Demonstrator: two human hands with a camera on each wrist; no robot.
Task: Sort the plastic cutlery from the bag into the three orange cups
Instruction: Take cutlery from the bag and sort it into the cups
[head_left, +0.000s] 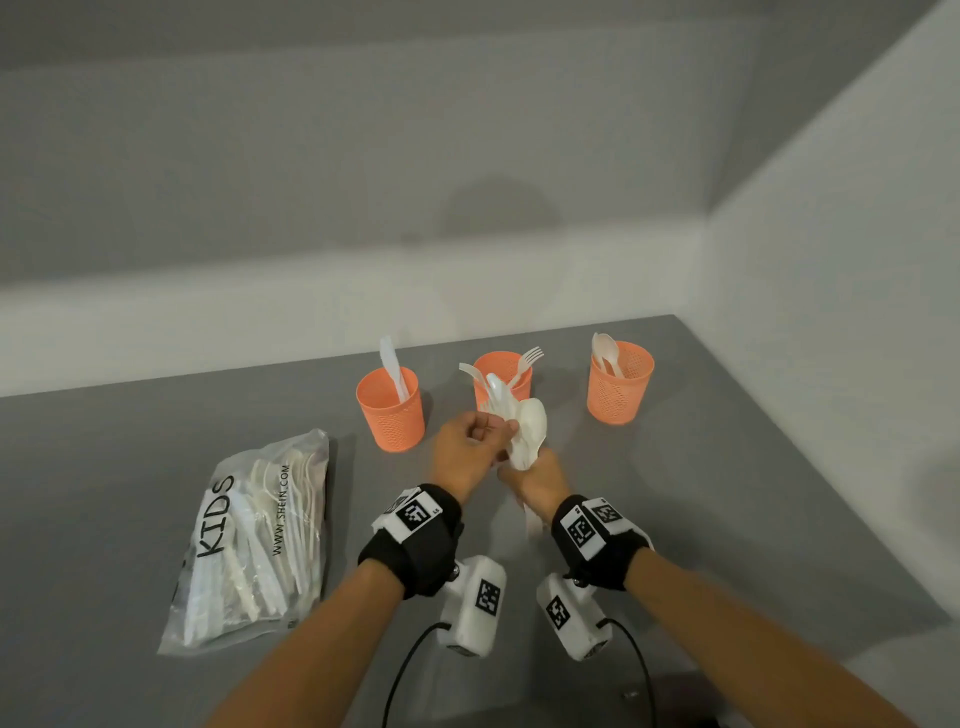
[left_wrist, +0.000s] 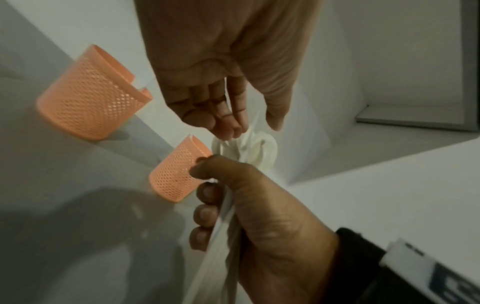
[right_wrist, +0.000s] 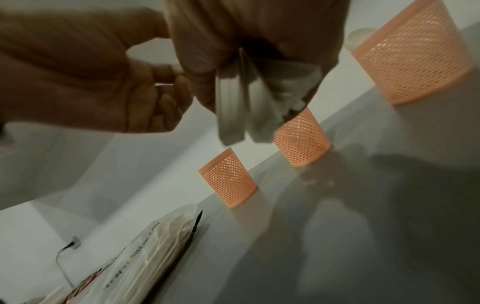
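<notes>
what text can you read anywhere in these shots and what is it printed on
"KIDS": large black letters on the clear plastic bag of cutlery.
"WWW.SHEIN.COM": small black print along the same bag; the right wrist view shows only part of it, blurred.
Black-and-white square code markers on the wrist bands and camera units: patterns, no readable words.
The orange cups carry no text.

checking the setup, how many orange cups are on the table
3, in a row at the back of the grey table: left cup with knives, middle cup with forks, right cup with spoons.
</notes>
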